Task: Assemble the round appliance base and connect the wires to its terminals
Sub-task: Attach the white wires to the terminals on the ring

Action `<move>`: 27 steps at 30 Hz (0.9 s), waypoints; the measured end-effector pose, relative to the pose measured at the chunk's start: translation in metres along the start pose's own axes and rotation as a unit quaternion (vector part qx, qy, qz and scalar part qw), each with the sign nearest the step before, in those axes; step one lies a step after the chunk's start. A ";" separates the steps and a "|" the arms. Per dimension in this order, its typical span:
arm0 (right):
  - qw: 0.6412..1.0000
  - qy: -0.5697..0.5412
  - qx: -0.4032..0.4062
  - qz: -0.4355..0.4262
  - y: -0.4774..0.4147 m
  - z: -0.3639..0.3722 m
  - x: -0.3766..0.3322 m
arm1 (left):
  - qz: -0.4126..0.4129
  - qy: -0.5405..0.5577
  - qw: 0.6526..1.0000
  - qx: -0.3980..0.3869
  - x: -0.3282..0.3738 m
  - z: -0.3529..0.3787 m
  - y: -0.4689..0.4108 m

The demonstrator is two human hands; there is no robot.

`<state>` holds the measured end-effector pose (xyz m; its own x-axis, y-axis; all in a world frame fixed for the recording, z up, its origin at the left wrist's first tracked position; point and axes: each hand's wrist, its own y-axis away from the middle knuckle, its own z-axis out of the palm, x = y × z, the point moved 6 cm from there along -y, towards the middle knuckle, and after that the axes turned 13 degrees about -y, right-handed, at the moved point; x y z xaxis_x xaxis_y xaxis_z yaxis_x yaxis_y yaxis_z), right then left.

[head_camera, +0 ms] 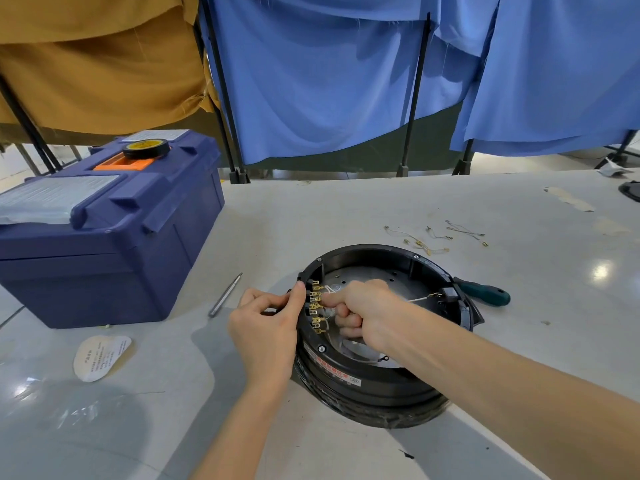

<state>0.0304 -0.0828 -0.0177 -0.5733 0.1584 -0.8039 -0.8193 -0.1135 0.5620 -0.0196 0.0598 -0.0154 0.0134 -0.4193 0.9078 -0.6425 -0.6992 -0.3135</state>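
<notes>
Gripping base rim (381, 251), wire (331, 311) — curled hands (266, 329) (365, 315)

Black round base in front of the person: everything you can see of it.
The round base looks like black plastic and lies flat on the grey table, open side up. Inside sit a perforated silvery plate and a row of brass terminals on its left wall; a red label marks the near rim. The left hand grips the rim by the terminals; the right hand reaches in, fingers curled on a white wire.
</notes>
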 end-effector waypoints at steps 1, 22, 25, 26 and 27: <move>1.000 0.011 -0.005 0.004 -0.001 0.000 -0.001 | -0.002 0.001 1.000 -0.001 0.000 0.000 0.000; 0.999 0.036 -0.040 -0.001 -0.001 -0.009 -0.005 | -0.030 -0.001 0.999 -0.020 -0.006 0.000 0.000; 0.998 0.051 -0.030 -0.022 0.001 -0.016 -0.005 | -0.020 -0.013 1.000 -0.015 -0.001 -0.002 0.001; 0.998 0.054 -0.031 -0.026 0.002 -0.017 -0.006 | -0.014 -0.022 1.000 -0.014 0.001 -0.002 0.001; 0.997 0.053 -0.037 -0.029 0.003 -0.017 -0.006 | -0.010 -0.031 0.999 -0.013 0.002 -0.002 0.001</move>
<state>0.0310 -0.1004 -0.0144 -0.5190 0.0616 -0.8525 -0.8459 -0.1807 0.5019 -0.0220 0.0595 -0.0129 0.0725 -0.4413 0.8944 -0.6620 -0.6921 -0.2879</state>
